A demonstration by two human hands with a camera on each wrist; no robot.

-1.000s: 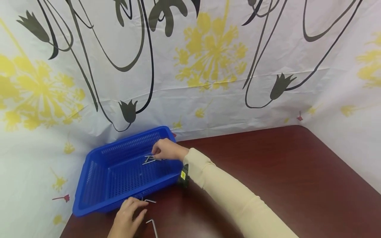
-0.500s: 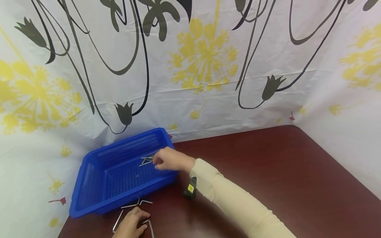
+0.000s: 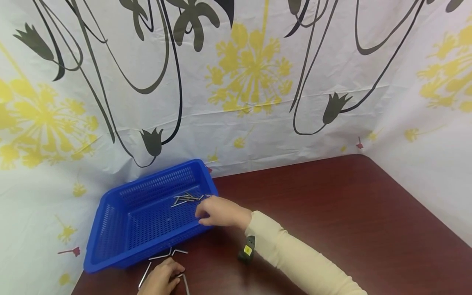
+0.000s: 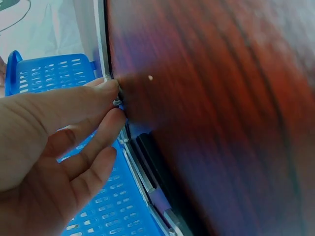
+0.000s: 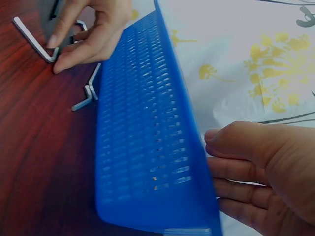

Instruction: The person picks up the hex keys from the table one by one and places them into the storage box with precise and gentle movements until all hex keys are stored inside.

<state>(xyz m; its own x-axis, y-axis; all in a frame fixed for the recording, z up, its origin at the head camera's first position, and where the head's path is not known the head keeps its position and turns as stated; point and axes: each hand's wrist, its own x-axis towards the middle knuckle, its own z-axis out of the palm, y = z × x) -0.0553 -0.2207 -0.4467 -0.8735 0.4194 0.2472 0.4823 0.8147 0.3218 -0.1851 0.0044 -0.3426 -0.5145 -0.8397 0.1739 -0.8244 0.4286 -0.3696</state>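
My left hand point(image 3: 162, 276) is low on the table just in front of the blue basket point(image 3: 147, 225). Its thumb and index finger pinch the short end of a bent hex key point(image 3: 185, 283); the right wrist view shows that hex key point(image 5: 32, 39) lying on the wood. My right hand point(image 3: 223, 212) hovers at the basket's front right rim, holding nothing, fingers loosely bent. In the right wrist view, those fingers point(image 5: 241, 184) appear behind the basket wall. Several thin metal pieces point(image 3: 186, 198) lie inside the basket, toward its back right.
More hex keys lie between basket and left hand: one at the left point(image 3: 145, 275), one along the front wall point(image 3: 160, 257), another beside it point(image 3: 180, 250). The dark red table point(image 3: 313, 205) extends right. A patterned white cloth point(image 3: 228, 135) hangs behind.
My right hand has drawn back from the metal pieces toward the basket's near right rim, uncovering them. The left hand has shifted from the hex keys by the basket to the nearer one.
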